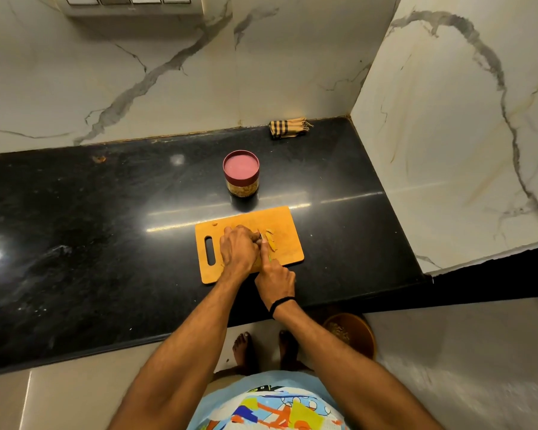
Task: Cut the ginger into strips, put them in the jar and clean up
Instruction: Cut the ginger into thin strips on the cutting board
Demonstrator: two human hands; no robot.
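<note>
step: slicing, we judge | ginger (271, 242) on cutting board (281, 220), strips just right of our left hand (239, 249), fingers curled onto the uncut piece | right hand (275, 280) wraps what seems the knife (269, 258), mostly hidden | jar (241, 173) lidded, behind board | risk: blade beside our fingertips; a slip could nick them

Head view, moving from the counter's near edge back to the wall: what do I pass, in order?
Cutting board → jar → cloth.
</note>
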